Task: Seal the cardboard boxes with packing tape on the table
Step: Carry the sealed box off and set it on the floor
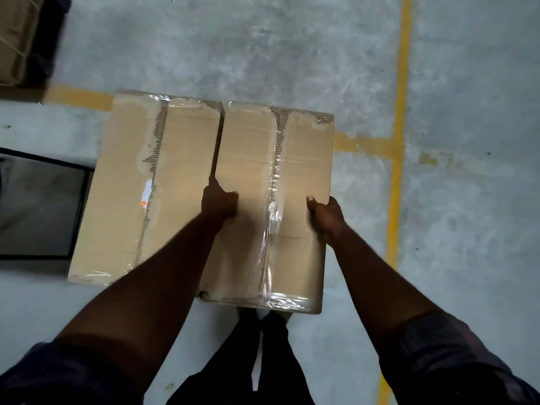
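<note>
At six o'clock, nearest the camera, dark trousers point(263, 361) show between two dark sleeves, the left sleeve point(58, 375) at seven o'clock and the right sleeve point(447, 355) at five o'clock, with both bare forearms reaching forward. Just past them, near the middle of the view, the left hand point(219, 203) grips the left edge of the right box point(242, 141), its fingers curled down into the narrow gap between the two boxes and its thumb on the top face. The right hand point(324, 214), toward four o'clock, is clamped on the same box's right edge, with the thumb lying on top and the fingers wrapped out of sight down the side. A strip of clear tape point(273, 182) runs along this box's top seam from near edge to far edge and folds over both ends. Whether the box rests on the floor or is held just above it cannot be told. The left box point(122, 185) sits just beside it toward nine o'clock, almost touching; its top seam is taped too, with torn paper along the strip. A dark framed panel point(38, 206) lies beyond it at nine o'clock. Farther out, the grey concrete floor point(263, 48) fills twelve o'clock, a yellow line point(400, 112) runs along it at two o'clock, and more cardboard point(14, 39) sits at eleven o'clock.
</note>
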The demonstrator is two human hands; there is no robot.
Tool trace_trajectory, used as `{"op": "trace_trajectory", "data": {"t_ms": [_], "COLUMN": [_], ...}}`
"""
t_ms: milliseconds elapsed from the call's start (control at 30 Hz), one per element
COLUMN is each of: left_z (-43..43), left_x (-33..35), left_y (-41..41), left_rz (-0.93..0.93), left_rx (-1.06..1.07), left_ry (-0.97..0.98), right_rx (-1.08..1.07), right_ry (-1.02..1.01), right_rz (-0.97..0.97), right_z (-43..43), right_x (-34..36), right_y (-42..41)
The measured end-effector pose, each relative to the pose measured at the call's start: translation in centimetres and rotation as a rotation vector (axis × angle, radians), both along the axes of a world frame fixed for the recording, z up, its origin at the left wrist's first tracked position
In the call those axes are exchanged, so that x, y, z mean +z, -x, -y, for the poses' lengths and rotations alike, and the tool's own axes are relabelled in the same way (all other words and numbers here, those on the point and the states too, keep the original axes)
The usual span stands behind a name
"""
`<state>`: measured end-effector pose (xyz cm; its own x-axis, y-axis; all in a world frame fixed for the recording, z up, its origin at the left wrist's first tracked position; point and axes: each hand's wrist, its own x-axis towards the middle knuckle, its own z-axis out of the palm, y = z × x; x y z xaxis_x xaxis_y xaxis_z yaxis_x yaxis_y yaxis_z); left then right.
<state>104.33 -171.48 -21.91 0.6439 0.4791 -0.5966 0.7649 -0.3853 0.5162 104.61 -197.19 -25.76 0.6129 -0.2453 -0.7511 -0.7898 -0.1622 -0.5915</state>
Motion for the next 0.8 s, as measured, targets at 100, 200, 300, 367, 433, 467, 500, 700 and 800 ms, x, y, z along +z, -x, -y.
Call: {"op": "trace_trajectory", "data": {"t_ms": [100,200,300,367,433,467,500,700,800], "left_z": [0.0,0.1,0.6,1.2,1.7,1.8,1.8,1.6,1.1], "left_x": [-0.8,-1.3,-1.4,-1.1,-0.8,-0.6,-0.6,-0.8,-0.6], "left_y": [-0.3,-0.5,-0.5,-0.5,-0.2,0.0,0.5,4.0,5.2], "left_rz": [0.007,0.022,-0.003,-0.025,-0.035,-0.032,-0.019,0.120,0.107], "left_rx": [0.012,0.001,-0.015,-0.018,-0.027,-0.032,-0.046,-0.260,-0.271], "left_ry": [0.007,-0.023,-0.124,-0.194,-0.236,-0.250,-0.259,-0.280,-0.255], "right_rx": [-0.005,-0.007,0.001,0.002,-0.002,-0.005,-0.005,0.027,0.069], "right_ry": [0.011,0.019,0.030,0.043,0.044,0.044,0.043,0.089,0.129], "right_rz": [-0.009,-0.005,0.005,0.009,0.006,0.003,0.002,0.024,0.014], "right_z": [-0.1,-0.4,-0.7,-0.8,-0.9,-0.9,-1.0,-1.6,-2.1], "right_x": [-0.6,-1.0,-0.9,-0.8,-0.7,-0.7,-0.5,0.2,1.0], "right_y": [-0.3,-0.7,-0.8,-0.7,-0.4,-0.2,0.0,0.8,1.0]}}
